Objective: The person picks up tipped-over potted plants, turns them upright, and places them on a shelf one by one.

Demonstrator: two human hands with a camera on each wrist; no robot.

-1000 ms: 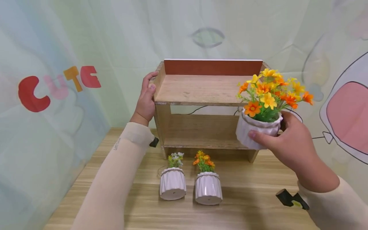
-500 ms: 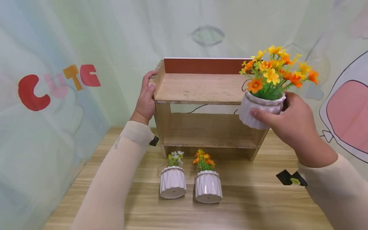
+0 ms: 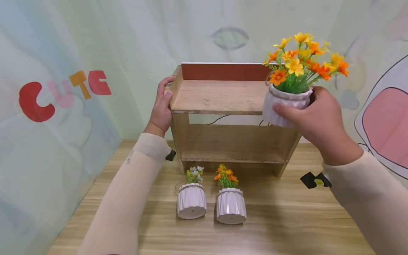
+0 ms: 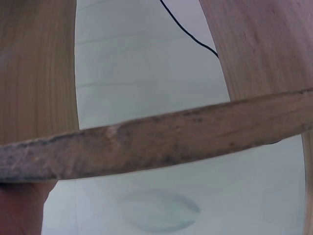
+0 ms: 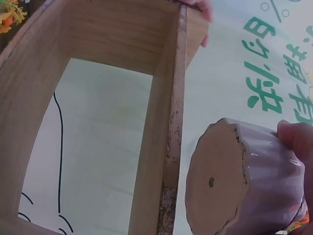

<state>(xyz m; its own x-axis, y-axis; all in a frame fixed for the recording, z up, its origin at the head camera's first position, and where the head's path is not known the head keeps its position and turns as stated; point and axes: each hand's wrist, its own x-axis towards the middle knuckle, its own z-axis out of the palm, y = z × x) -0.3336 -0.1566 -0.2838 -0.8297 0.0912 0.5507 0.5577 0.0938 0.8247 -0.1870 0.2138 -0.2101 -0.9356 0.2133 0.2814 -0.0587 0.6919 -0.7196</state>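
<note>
1. You had the large flower pot in the air at the right end of the wooden shelf. Its base was level with the front edge of the top board and not yet resting on it. In the right wrist view the pot's unglazed bottom hung clear, just beside the board's edge, so I judged this pot lifted and nearly placed, but not set down.

2. Two small pots waited on the table in front of the shelf: the white-flowered one and the orange-flowered one. They stood side by side, close together, and neither hand was touching them. Both shelf boards showed nothing on them. By my reading all three pots were still off the shelf.

3. Your right hand was wrapped round the ribbed white wall of the large pot. The thumb lay across the near side and the fingers curled behind it, a firm grasp rather than a pinch. The orange and yellow blooms stood upright above your knuckles.

4. Your left hand clasped the shelf's upper left corner. The thumb sat on the front edge and the fingers bent over the side panel, holding it. The left wrist view showed only the board's rough edge up close, with little of the hand.
</note>
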